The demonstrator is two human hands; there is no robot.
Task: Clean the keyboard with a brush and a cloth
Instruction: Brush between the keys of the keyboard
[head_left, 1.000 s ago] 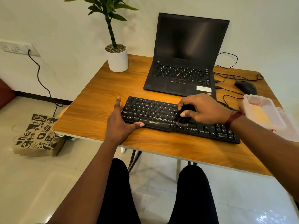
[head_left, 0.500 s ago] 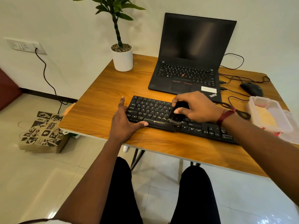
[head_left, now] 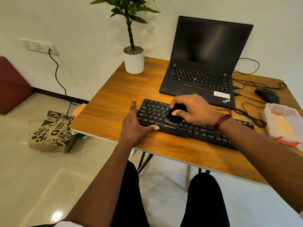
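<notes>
Right hand (head_left: 196, 110) hides most of the brush (head_left: 172, 122) on the keyboard (head_left: 203, 134).

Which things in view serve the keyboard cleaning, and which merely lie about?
In use: black Zebronics keyboard; small black brush, gripped by right hand; left hand bracing the keyboard.
Lying about: open black laptop; black mouse; white-potted plant; clear plastic box; printed paper bag.

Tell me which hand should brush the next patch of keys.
Right. The right hand grips the brush, bristles down on the keyboard; the left hand lies open, bracing the keyboard's left end.
</notes>
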